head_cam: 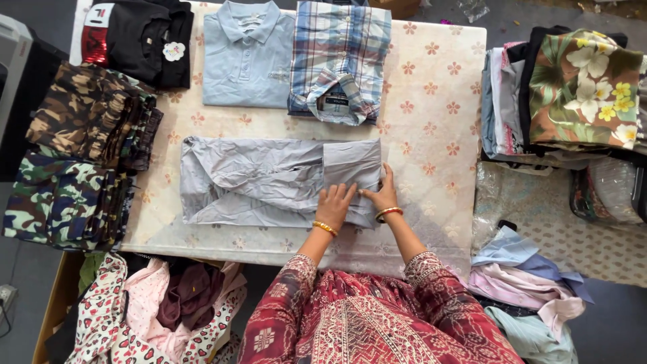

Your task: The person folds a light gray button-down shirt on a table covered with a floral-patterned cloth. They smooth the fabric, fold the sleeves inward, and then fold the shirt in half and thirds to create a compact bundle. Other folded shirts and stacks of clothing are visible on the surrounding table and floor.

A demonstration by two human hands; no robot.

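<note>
Going left to right: camouflage trousers stacks (81, 155) are sitting at the table's 9 o'clock edge, black tops (145, 40) at 11 o'clock, a light blue polo shirt (248, 54) and a plaid shirt (340, 61) lying folded side by side at 12 o'clock. The grey shirt (269, 180) is lying mid-table on the floral tablecloth (438, 114), long axis running 9-to-3, partly folded, its right end doubled over into a flap. Both hands are resting on that flap end, at the shirt's 4 o'clock corner. Left hand (335, 203) is lying flat, palm down, fingers spread slightly and pointing toward 12 o'clock, pressing the cloth, not pinching. Right hand (383, 194) is sitting just beside it at the flap's right edge, fingers together, thumb reaching toward the left hand; whether it is nipping the fold edge I cannot tell. Bulk of the shirt is stretching away from the fingers toward 9 o'clock, so the left hand is the nearer one to the unfolded length; right hand is holding the outer edge. Further right, a folded clothes pile (573, 94) with a flowered top is sitting at 2 o'clock, loose pastel shirts (526, 283) at 4 o'clock off the table.
</note>
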